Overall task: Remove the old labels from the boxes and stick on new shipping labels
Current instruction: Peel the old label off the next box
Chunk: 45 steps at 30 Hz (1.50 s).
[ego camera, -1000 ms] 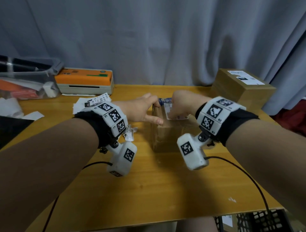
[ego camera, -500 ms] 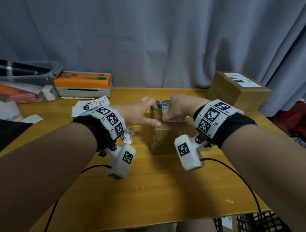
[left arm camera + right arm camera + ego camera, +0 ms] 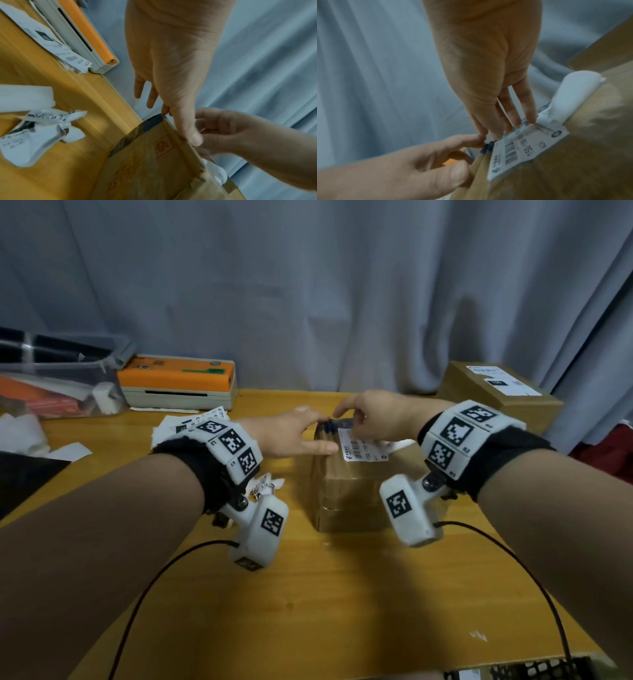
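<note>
Against a pleated grey curtain (image 3: 308, 285), on a varnished yellow wooden desk (image 3: 342, 594), the right hand (image 3: 380, 414) sets its fingers (image 3: 529, 108), nearly straight, on the far edge of a white barcoded label (image 3: 364, 447) lying on top of a tape-glossed brown cardboard box (image 3: 352, 491) at the middle of the desk. One end of the label curls up off the cardboard. The left hand (image 3: 287, 436) braces the box's left top edge, thumb flat along the rim and fingers extended to the far corner, gripping nothing. Outward, crumpled white label scraps (image 3: 39, 134) lie left of the box, beside flat printed sheets (image 3: 191, 424) and an orange-lidded rectangular label printer (image 3: 178, 381). A second labelled carton (image 3: 496, 392) sits at the back right.
</note>
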Each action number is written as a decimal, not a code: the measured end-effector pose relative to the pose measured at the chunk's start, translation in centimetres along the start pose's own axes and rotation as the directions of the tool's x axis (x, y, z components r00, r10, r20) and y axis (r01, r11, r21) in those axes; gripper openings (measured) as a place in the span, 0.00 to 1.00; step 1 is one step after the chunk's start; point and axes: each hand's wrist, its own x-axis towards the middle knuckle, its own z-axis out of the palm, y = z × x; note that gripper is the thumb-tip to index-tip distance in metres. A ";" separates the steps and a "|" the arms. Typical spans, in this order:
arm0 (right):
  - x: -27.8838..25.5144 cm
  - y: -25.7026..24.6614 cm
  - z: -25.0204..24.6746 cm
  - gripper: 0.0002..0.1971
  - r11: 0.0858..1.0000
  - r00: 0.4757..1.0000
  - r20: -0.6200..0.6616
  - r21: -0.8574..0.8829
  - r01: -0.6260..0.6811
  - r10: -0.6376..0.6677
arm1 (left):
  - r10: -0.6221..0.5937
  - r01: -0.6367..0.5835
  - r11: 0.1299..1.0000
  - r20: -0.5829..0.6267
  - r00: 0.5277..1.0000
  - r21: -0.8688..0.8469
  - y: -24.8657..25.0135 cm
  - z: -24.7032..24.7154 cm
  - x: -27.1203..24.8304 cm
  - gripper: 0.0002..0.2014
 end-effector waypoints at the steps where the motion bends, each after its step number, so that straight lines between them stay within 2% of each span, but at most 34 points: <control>1: 0.5 -0.3 0.0 0.22 0.998 1.000 0.023 -0.065 0.019 -0.017 | -0.013 0.013 0.999 0.006 1.000 0.037 -0.1 0.0 0.2 0.37; 4: 2.0 -0.9 -0.1 0.22 0.988 0.994 0.107 -0.152 0.023 -0.006 | -0.077 0.073 0.994 0.053 0.996 0.087 -0.3 0.1 0.3 0.41; 10: 3.5 -1.0 -0.6 0.15 0.980 0.986 0.162 -0.189 0.064 -0.034 | -0.063 0.061 0.997 0.029 0.998 0.054 -0.4 0.2 0.5 0.39; 19: 3.1 0.1 -0.4 0.04 0.981 0.988 0.119 -0.153 0.115 -0.097 | -0.062 0.062 0.998 0.012 0.998 0.011 -0.6 0.5 0.5 0.42; 25: 3.0 0.3 -0.2 0.08 0.988 0.993 0.077 -0.117 0.099 -0.090 | -0.072 0.071 0.997 0.013 0.997 0.025 0.0 0.1 0.5 0.41; 28: 3.2 -0.1 -0.3 0.05 0.983 0.994 0.059 -0.154 0.098 -0.090 | -0.085 0.084 0.996 0.016 0.996 0.026 0.1 0.1 0.7 0.39; 34: 3.5 -0.3 0.2 0.03 0.968 0.992 0.061 -0.221 0.120 -0.109 | -0.167 0.151 0.978 0.115 0.979 0.141 0.2 -0.2 1.1 0.42; 38: 3.2 0.5 -0.1 0.05 0.989 0.995 0.045 -0.109 0.098 -0.094 | -0.188 0.165 0.970 0.118 0.975 0.180 0.5 -0.7 1.4 0.41; 40: 2.8 0.8 0.1 0.03 0.994 0.996 0.026 -0.065 0.090 -0.088 | -0.184 0.165 0.973 0.114 0.976 0.162 0.6 -0.5 1.3 0.41; 45: 2.7 0.8 0.7 0.04 0.994 0.997 0.020 -0.078 0.076 -0.074 | -0.184 0.179 0.982 0.112 0.976 0.057 0.5 0.1 0.9 0.41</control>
